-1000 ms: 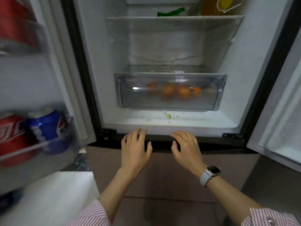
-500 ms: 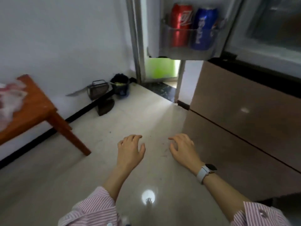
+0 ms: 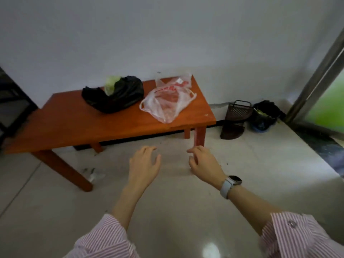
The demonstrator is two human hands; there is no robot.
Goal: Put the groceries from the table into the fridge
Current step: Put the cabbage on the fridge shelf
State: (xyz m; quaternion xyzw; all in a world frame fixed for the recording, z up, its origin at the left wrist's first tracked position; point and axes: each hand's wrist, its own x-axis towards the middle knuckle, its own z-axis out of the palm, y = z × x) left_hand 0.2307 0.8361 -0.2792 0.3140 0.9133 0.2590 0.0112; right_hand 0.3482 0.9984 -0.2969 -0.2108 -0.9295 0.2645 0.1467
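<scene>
Both hands hover empty over the floor, left hand [image 3: 144, 164] and right hand [image 3: 204, 162] with fingers loosely spread. Up at twelve o'clock, the wooden surface [image 3: 74, 123] carries a black bag [image 3: 115, 95] and, at one o'clock, a clear bag [image 3: 167, 103].

A low orange wooden desk [image 3: 115, 125] stands against a plain white wall [image 3: 167, 34] on glossy pale floor tiles [image 3: 186, 211].

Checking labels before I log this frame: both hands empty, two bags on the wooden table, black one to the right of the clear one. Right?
Not quite. In the head view the black bag lies to the left of the clear bag, not the right. The rest holds: left hand and right hand hold nothing, and both bags sit on the wooden table.
</scene>
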